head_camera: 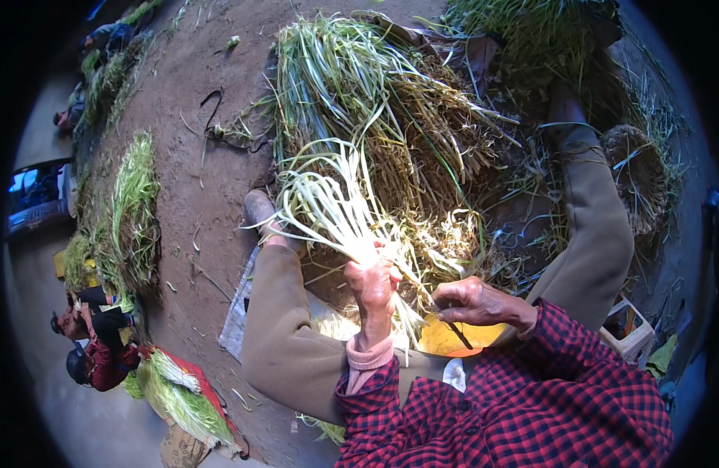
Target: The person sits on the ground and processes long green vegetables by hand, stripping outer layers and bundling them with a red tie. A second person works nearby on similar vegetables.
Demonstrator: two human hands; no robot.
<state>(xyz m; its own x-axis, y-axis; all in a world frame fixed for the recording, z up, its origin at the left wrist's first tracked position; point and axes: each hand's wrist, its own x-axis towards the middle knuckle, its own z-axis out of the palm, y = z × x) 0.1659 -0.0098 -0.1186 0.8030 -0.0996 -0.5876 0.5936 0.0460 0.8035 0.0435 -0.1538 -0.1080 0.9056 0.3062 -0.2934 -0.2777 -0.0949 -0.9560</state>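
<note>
My left hand is closed around a bunch of pale green, long-leaved stalks, with the leaves fanned out beyond it and white ends below the fist. Just to its right, my right hand pinches a thin dark tool, probably a small knife. A brownish stalk runs between the two hands. Under the right hand sits a yellow container, partly hidden by my arms and lap. Dry peeled husks lie right in front of both hands.
A large heap of uncut green stalks lies beyond my hands, roots to the right. More greens stand at the far right, near a woven straw thing and a white plastic stool. Two people sit at left beside bundled stalks.
</note>
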